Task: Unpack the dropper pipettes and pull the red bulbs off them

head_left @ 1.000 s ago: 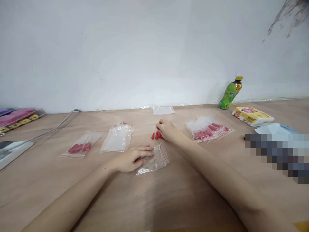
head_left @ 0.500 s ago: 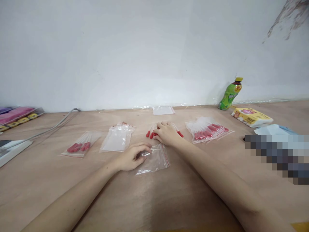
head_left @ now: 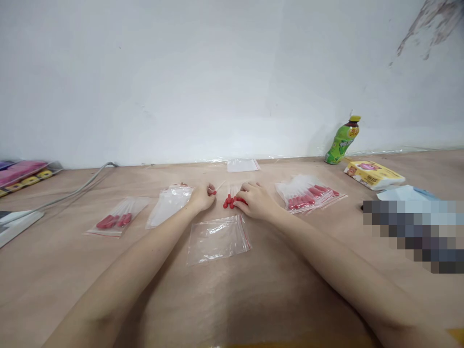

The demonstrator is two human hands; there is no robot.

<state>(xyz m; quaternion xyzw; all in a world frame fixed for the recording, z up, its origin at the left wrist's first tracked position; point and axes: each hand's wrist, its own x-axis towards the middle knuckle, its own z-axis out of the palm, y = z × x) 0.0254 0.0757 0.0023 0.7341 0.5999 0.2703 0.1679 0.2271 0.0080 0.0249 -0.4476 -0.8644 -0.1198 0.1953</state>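
A dropper (head_left: 214, 193) with a red bulb and a thin clear tube is pinched in the fingers of my left hand (head_left: 203, 198). Just to its right, my right hand (head_left: 255, 199) curls over a small group of red-bulbed droppers (head_left: 228, 202) lying on the table; its fingers partly hide them. Closer to me, a clear zip bag (head_left: 219, 240) lies flat with nothing in it, and neither hand touches it. Behind my left wrist, a stack of clear zip bags (head_left: 168, 205) is partly covered.
Filled bags of red-bulbed droppers lie at the left (head_left: 115, 220) and at the right (head_left: 311, 193). Another flat bag (head_left: 242, 166) is near the wall. Farther right stand a green bottle (head_left: 341, 144) and a yellow tissue pack (head_left: 375, 175). A grey cable (head_left: 81, 186) crosses the left side.
My left hand has left the flat clear bag, moved up and away from me, and now pinches a dropper. My right hand stays at the droppers, which sit closer together.
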